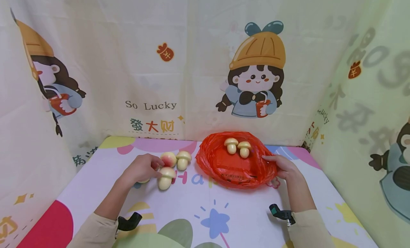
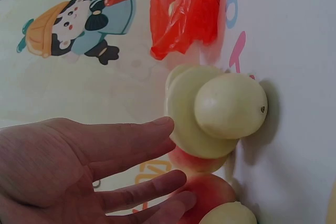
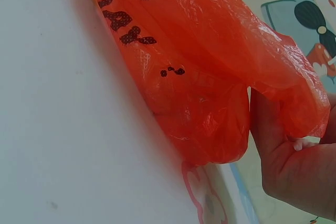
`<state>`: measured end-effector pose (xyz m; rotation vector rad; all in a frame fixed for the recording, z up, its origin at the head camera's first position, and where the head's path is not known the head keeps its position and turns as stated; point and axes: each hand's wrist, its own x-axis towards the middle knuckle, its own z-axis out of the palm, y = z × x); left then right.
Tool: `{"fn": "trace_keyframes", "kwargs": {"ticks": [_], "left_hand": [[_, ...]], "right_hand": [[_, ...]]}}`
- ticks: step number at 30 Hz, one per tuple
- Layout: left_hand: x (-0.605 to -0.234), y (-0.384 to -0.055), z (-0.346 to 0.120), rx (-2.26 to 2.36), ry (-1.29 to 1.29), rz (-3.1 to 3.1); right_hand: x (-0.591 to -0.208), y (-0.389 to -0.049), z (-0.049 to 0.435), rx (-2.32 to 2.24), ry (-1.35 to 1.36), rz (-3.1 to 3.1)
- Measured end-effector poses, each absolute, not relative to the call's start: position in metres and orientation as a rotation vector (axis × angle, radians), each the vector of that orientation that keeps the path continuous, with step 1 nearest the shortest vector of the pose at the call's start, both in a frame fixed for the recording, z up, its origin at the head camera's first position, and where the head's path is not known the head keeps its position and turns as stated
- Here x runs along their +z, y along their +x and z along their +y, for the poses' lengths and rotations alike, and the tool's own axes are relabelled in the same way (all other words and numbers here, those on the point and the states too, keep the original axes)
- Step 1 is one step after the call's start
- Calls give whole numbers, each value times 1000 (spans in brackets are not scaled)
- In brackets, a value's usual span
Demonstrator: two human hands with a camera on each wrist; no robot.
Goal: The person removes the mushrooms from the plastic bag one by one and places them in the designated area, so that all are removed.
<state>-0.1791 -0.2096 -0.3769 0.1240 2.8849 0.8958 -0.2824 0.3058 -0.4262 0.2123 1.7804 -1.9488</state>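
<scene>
My left hand (image 1: 144, 168) is at a small group of toy produce, fingers extended. Its thumb is at the cap of a pale toy mushroom (image 1: 166, 178), and its other fingers are by a pink-and-cream toy peach (image 1: 168, 159). Behind stands another toy mushroom (image 1: 183, 160). A pale piece (image 1: 144, 181) is partly hidden under this hand. In the left wrist view a reddish peach (image 2: 207, 192) lies below the mushroom (image 2: 231, 106). My right hand (image 1: 285, 167) pinches the right rim of an opened red plastic bag (image 1: 237, 166), its fingers partly covered by the film (image 3: 220, 77).
Two toy mushrooms (image 1: 237, 147) lie inside the bag towards its back. A patterned cloth (image 1: 205, 209) covers the table, and printed curtains (image 1: 198, 70) enclose it at the back and both sides. Dark wrist cameras (image 1: 129, 222) sit at both cuffs.
</scene>
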Motion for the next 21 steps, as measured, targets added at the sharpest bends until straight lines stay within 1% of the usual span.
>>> {"fn": "trace_keyframes", "kwargs": {"ticks": [11, 21], "left_hand": [[-383, -180, -208, 923, 164, 2862], [-389, -183, -206, 984, 328, 2838]], "right_hand": [[-429, -283, 306, -1958, 223, 1785], [-428, -281, 304, -1953, 246, 1807]]}}
